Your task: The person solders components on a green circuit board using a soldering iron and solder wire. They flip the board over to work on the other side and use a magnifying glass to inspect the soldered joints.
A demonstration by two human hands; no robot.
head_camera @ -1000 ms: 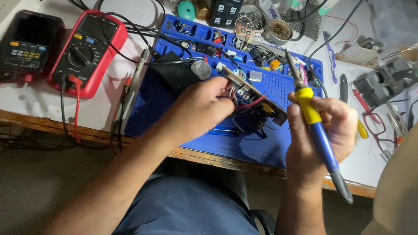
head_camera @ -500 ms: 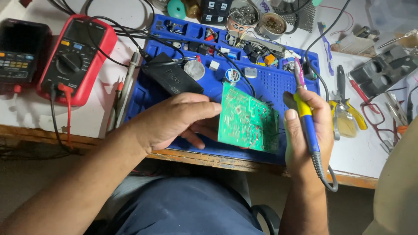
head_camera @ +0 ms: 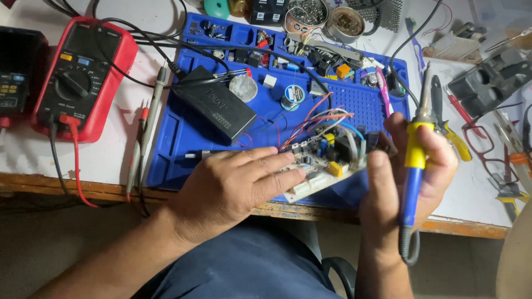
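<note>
Blue mat [head_camera: 183,138] beneath circuit board [head_camera: 324,163] between fingers [head_camera: 277,171]

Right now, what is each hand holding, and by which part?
The right hand grips a soldering iron by its yellow-and-blue handle, tip up. The left hand holds a circuit board by its near left edge.
</note>
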